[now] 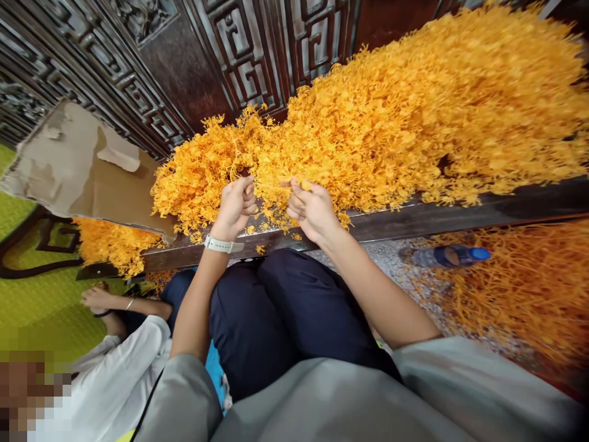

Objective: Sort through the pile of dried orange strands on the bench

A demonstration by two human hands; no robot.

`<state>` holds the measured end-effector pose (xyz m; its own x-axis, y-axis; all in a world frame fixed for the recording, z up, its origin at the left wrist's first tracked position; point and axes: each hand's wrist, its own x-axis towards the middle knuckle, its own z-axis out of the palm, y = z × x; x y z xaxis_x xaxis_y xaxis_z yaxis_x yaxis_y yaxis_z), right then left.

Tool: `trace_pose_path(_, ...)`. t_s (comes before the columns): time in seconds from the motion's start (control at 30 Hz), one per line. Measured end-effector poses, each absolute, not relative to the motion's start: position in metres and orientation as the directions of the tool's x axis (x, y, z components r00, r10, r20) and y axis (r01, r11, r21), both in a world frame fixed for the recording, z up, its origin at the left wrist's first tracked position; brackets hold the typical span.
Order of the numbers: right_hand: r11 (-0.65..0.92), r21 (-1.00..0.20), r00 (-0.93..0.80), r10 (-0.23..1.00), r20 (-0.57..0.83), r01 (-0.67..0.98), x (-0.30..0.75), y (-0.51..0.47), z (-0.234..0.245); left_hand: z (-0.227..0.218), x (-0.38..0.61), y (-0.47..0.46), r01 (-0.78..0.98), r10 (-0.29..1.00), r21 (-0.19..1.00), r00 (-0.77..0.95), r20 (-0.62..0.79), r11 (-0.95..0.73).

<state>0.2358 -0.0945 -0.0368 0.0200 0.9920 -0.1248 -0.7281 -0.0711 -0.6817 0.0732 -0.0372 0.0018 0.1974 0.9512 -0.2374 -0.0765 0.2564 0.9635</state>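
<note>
Pinching an orange piece (305, 185), the right hand (315, 212) may drop it if its grip slackens — left hand (235, 207) curled, contents unclear.

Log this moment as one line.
Left hand: curled, contents unclear | right hand: curled, contents unclear | hands: at near edge of orange pile on dark ledge | cardboard: left of hands

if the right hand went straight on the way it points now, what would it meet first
The right hand would likely meet the heap of yellow-orange pieces first, though the depth between them is unclear in this single view.
</note>
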Motion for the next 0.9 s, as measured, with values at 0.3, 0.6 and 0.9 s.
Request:
trace_pose_path(0.3,0.153,-0.742,0.253,0.967,-0.022,-0.652,0.242,-0.141,0.003,0.019,0.092,-0.04,-0.144,0.973,0.963,0.086,-0.216,0.227)
trace_pose_path(0.6,0.172,-0.752,0.055,0.982,0.179,-0.636,0.245,-0.191,0.002,0.007,0.08,-0.024,-0.273,0.963,0.947,-0.16,-0.218,0.169)
trace_pose_path(0.9,0.435,-0.9,0.317,0.855,0.411,-0.006,0.307,-0.137,-0.004,-0.002,0.044,-0.018,-0.398,0.979,0.902,-0.038,-0.198,0.167)
